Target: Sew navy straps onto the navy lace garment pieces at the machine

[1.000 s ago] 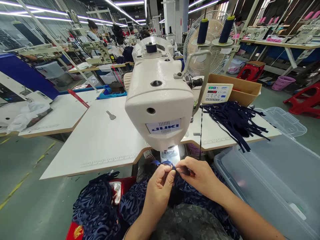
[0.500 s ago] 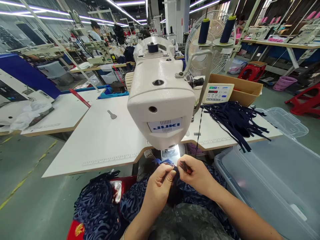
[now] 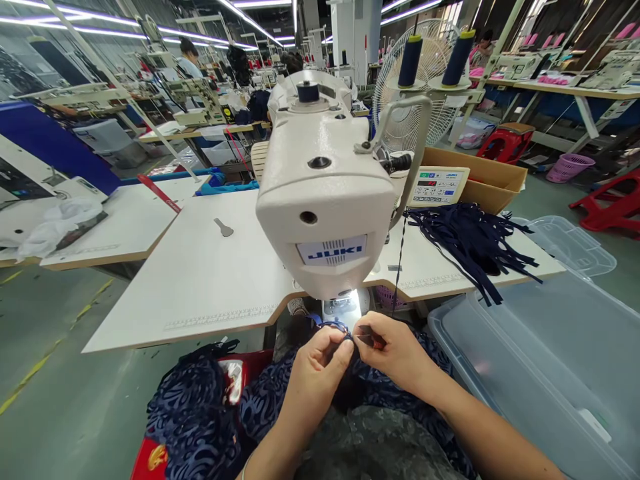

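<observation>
My left hand point(image 3: 320, 365) is closed in a pinch on navy patterned fabric point(image 3: 280, 400) that lies over my lap, just below the lit needle area of a white JUKI sewing machine point(image 3: 325, 200). My right hand point(image 3: 395, 353) is closed too, its fingertips meeting the left hand's, gripping a small dark tool with a red part point(image 3: 373, 340) against the fabric's blue edge point(image 3: 330, 325). A dark thread point(image 3: 399, 267) runs down from the machine towards my right hand.
A white sewing table point(image 3: 200, 280) carries a pile of navy strips point(image 3: 470, 243) and a control panel point(image 3: 437, 185). A clear plastic bin point(image 3: 545, 360) stands at right. More navy fabric point(image 3: 190, 413) is heaped at lower left. A fan point(image 3: 400, 87), thread cones, other workstations and people lie behind.
Both hands stay pinched together on the fabric edge below the machine, shifting only slightly upward. The view has drifted a little.
</observation>
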Demonstrator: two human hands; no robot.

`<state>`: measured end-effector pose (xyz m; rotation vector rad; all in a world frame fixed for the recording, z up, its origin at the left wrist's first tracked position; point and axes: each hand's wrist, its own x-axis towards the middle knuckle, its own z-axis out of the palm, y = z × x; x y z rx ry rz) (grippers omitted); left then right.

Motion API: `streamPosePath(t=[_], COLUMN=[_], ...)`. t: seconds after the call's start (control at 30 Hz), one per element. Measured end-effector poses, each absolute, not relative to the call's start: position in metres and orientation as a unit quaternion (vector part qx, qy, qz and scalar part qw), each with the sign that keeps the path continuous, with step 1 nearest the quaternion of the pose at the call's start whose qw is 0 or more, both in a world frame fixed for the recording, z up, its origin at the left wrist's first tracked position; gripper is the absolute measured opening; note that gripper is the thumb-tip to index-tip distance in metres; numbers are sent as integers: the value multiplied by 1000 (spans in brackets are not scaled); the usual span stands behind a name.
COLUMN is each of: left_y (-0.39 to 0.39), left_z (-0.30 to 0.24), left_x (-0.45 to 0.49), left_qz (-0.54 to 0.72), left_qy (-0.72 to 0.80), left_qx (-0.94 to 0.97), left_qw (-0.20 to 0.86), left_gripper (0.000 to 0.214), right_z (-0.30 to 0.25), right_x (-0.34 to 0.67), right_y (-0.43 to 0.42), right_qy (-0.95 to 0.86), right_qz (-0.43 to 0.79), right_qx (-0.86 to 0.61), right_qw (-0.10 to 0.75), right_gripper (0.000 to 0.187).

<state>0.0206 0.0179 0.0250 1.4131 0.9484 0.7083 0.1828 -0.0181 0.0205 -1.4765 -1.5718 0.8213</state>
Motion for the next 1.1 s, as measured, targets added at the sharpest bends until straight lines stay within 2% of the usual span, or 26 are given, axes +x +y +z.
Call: streamPosePath(t=[0.17,0.33,0.4,0.5,0.57,0.63,0.73,0.87,1.0,1.1], left_y=[16,15,15,15,15,15,15,17,17,17], left_z=[22,20,23,29,33,35,35,34,34,33], left_x=[21,22,23,23,23,22,22,24,27,27], left_qz=[326,339,341,341,342,341,339,337,336,341], left_qy=[420,417,418,428,436,441,449,450,452,451], left_qx=[557,473,444,430,432,433,435,445,456,462], left_qw=[638,698,716,718,712,709,703,697,689,683], left_gripper=[18,18,20,24,27,28,30,31,32,32], right_z=[20,33,36,30,17,0,-24,-39,-40,-45], right_x=[184,193,197,212,231,257,302,342,341,329], right_y=[-17,-26,-29,-24,-13,3,24,39,50,59], right_qy=[-606,-586,-606,-635,-631,-601,-542,-510,-543,-599], right_qz=[354,384,368,284,168,34,-17,-55,-75,-47], right_qx=[-592,-584,-592,-639,-706,-782,-833,-854,-829,-789], right_qw=[397,410,383,330,274,161,109,83,111,129], right_gripper=[1,24,25,25,26,25,24,22,32,30])
